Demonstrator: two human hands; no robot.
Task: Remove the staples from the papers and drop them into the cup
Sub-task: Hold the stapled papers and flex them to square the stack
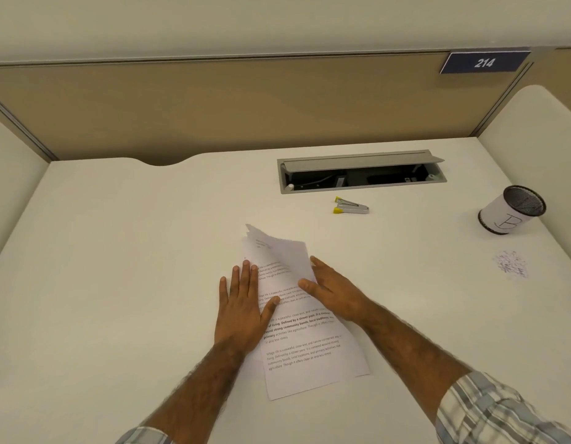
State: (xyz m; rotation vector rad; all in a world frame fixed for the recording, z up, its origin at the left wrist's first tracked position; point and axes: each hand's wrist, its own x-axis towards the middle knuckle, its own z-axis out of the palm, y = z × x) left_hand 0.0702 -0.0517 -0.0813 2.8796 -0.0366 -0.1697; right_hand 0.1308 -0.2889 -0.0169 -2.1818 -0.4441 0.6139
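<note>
- We see the stack of white printed papers (309, 347) lying slanted on the pale white table (117, 251), just below the middle of the frame.
- The left hand (242, 302) lies flat with its fingers straight. Its palm is partly on the table, and its fingertips and thumb press the left edge of the papers.
- The top sheet (287, 254) is turned up and curled above the page beneath it, and its far corner points toward the upper middle of the frame.
- The right hand (332, 290) pinches this sheet at its right edge, thumb on the near face and fingers behind it.
- A small silver staple remover with yellow tips (351, 207) lies on the table above the papers, apart from both hands.
- The black mesh cup wrapped in a white paper label (511, 213) stands at the right edge of the frame, well apart from the papers.
- Below the cup we notice a scatter of tiny grey bits (511, 265), too small to tell what they are.
- A grey metal cable tray with its lid raised (361, 174) is set into the table above the remover.
- A dark blue plate reading 214 (484, 63) sits on the beige partition at the upper right.
- Plaid sleeves (501, 411) are rolled back on both forearms.
</note>
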